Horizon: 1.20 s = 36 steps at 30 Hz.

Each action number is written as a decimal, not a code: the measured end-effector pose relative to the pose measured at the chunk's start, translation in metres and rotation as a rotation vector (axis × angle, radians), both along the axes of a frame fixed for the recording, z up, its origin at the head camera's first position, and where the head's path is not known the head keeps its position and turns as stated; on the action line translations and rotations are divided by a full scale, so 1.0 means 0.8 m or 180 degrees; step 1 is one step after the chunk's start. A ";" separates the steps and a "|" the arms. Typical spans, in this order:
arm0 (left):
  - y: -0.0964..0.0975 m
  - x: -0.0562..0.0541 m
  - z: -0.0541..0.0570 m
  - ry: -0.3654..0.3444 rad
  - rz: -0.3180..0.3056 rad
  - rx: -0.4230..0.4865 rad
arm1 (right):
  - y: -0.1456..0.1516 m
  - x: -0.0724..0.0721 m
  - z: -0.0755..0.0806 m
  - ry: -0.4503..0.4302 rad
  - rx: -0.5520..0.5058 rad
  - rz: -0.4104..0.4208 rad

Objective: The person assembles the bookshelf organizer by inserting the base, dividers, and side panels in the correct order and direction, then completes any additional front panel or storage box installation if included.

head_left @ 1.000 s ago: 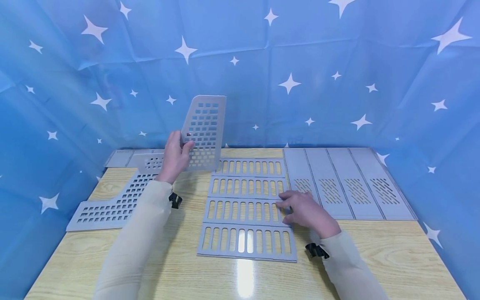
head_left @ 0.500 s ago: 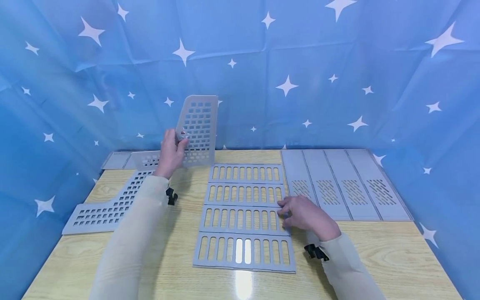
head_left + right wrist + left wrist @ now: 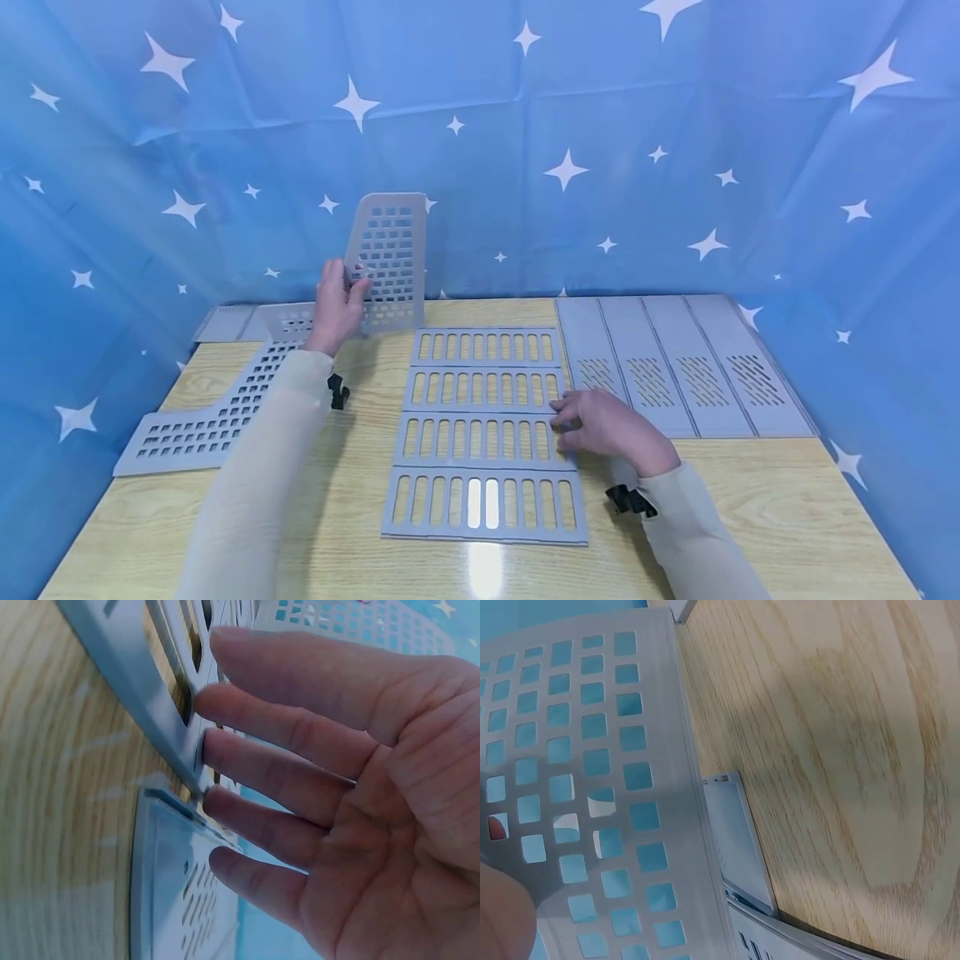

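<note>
My left hand (image 3: 336, 310) grips the slanted edge of a light grey perforated plastic panel (image 3: 414, 275), holding it upright above the table's far side. In the left wrist view, the thumb (image 3: 506, 919) lies on the near face of this panel (image 3: 686, 847), and a fingertip shows through a hole. My right hand (image 3: 611, 429) is at the right edge of a flat slotted grey panel (image 3: 480, 413) made of several joined strips. Its fingers are extended in the right wrist view, fingertips at or close to the slotted panel (image 3: 120, 682); firm contact is hard to tell.
Another perforated panel (image 3: 168, 460) lies at the left. Behind it is a small grey panel (image 3: 221, 327). Grey panels with slanted vents (image 3: 675, 329) lie side by side at the right. A blue star-patterned cloth (image 3: 480, 183) stands behind the wooden table (image 3: 750, 517).
The slotted panel has slid a little toward me, with my right hand at its edge. My left hand and its upright panel have shifted slightly left; the whole view has drifted slightly too.
</note>
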<state>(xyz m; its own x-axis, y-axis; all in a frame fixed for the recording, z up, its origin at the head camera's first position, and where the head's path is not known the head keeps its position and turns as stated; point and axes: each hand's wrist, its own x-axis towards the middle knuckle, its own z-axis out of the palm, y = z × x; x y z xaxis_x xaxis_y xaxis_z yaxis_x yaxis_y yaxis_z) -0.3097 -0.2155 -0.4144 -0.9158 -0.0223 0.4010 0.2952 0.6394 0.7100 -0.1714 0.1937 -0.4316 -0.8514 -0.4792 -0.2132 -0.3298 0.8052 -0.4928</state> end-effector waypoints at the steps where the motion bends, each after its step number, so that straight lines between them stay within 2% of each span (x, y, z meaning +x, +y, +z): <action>1: -0.001 0.000 0.000 -0.0042 -0.0011 0.0021 | 0.000 -0.001 -0.001 0.0008 -0.0033 -0.0027; 6: -0.006 0.001 0.001 -0.0242 -0.0048 0.0061 | -0.001 -0.006 -0.006 0.0216 -0.0167 -0.0101; 10: -0.009 0.002 0.002 -0.0263 -0.0081 0.0004 | -0.001 -0.014 -0.008 0.0329 -0.0188 -0.0096; 14: -0.011 0.002 0.002 -0.0207 -0.0150 -0.0018 | -0.007 -0.033 0.000 0.0105 -0.0267 -0.0284; 20: -0.015 0.000 -0.001 -0.0270 -0.0212 0.0091 | -0.026 -0.079 0.015 -0.0403 -0.0431 -0.0854; 25: -0.014 -0.002 -0.005 -0.0407 -0.0206 0.0213 | -0.040 -0.104 0.014 -0.0532 -0.0247 -0.1133; 28: -0.016 -0.002 -0.006 -0.0431 -0.0187 0.0287 | -0.044 -0.112 0.017 -0.0562 -0.0114 -0.1262; 31: -0.018 -0.002 -0.005 -0.0418 -0.0185 0.0318 | -0.046 -0.117 0.020 -0.0605 -0.0119 -0.1391; 36: -0.019 -0.005 -0.003 -0.0355 -0.0228 0.0182 | -0.051 -0.120 0.022 -0.0485 -0.0124 -0.1471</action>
